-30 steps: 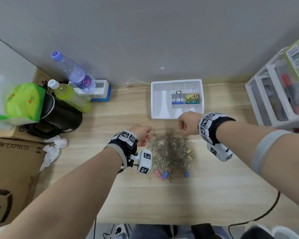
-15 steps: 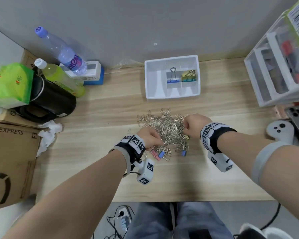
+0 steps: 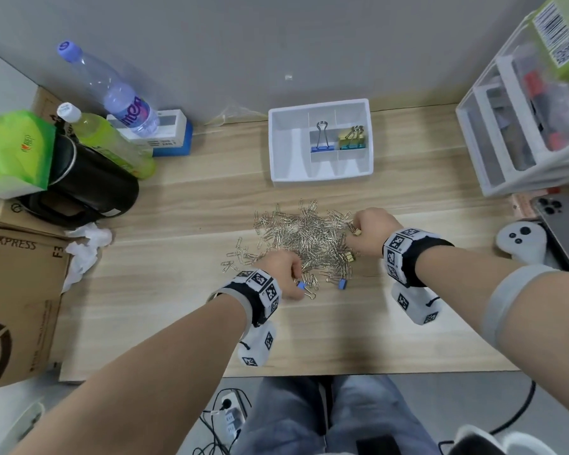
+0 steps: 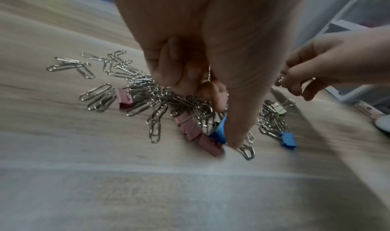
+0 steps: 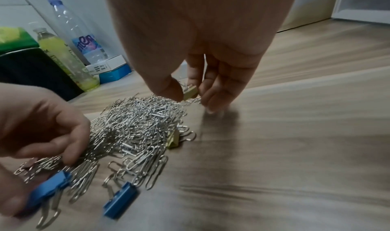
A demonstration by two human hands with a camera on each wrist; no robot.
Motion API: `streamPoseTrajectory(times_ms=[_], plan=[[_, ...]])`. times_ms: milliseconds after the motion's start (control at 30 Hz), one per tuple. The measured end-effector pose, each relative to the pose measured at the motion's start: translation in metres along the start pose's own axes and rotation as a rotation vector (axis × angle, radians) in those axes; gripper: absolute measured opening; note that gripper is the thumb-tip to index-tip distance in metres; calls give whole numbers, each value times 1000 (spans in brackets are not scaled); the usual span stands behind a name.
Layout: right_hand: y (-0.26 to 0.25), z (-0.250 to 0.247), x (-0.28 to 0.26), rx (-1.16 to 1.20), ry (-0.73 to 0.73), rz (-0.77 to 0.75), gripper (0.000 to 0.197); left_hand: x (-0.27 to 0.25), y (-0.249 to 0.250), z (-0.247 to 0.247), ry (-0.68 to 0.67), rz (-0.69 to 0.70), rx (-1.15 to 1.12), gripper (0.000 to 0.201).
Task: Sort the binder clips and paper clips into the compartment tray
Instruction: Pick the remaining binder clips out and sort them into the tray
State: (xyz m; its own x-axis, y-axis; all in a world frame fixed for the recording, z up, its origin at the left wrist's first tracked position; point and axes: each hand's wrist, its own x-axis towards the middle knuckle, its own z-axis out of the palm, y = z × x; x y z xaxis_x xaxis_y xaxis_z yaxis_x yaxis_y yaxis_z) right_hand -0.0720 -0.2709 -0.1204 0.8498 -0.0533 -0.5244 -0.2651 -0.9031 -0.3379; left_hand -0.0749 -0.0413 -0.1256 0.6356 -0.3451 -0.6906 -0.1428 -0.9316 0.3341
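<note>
A heap of silver paper clips (image 3: 303,238) lies mid-table with small binder clips mixed in. My left hand (image 3: 295,284) is at the heap's near edge, thumb and fingers pinching a blue binder clip (image 4: 219,131); pink binder clips (image 4: 190,128) lie beside it. At the heap's right edge my right hand (image 3: 356,229) pinches a yellow binder clip (image 5: 191,92) between thumb and forefinger. A second blue binder clip (image 3: 342,284) and another yellow one (image 3: 350,257) lie loose. The white compartment tray (image 3: 286,149) behind holds a blue binder clip (image 3: 322,139) and yellow and teal ones (image 3: 352,139).
Left of the heap stand a black kettle (image 3: 89,188), two bottles (image 3: 112,93), a blue-and-white box (image 3: 171,139), crumpled tissue (image 3: 86,244) and a cardboard box (image 3: 17,290). At the right are clear drawers (image 3: 523,126), a white controller (image 3: 523,244) and a phone (image 3: 559,218).
My right hand came back from near the tray to the heap's right edge and took a yellow clip. My left hand slid to the near edge onto a blue clip.
</note>
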Motion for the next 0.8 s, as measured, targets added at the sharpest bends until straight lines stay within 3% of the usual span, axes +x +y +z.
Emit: streamPoseTrajectory(times_ms=[200,567,700,800], plan=[[7,2,-3,23,-118,-12,5,0,1,4,40,16,31,14],[11,1,-2,115,-82,-29,13,9,1,0,38,-43,27,13],[11,-4,-3,146,-142,-25,29,8,2,-2,65,-31,39,21],[10,0,-3,133,-237,-65,31,6,3,-1,78,37,101,25]])
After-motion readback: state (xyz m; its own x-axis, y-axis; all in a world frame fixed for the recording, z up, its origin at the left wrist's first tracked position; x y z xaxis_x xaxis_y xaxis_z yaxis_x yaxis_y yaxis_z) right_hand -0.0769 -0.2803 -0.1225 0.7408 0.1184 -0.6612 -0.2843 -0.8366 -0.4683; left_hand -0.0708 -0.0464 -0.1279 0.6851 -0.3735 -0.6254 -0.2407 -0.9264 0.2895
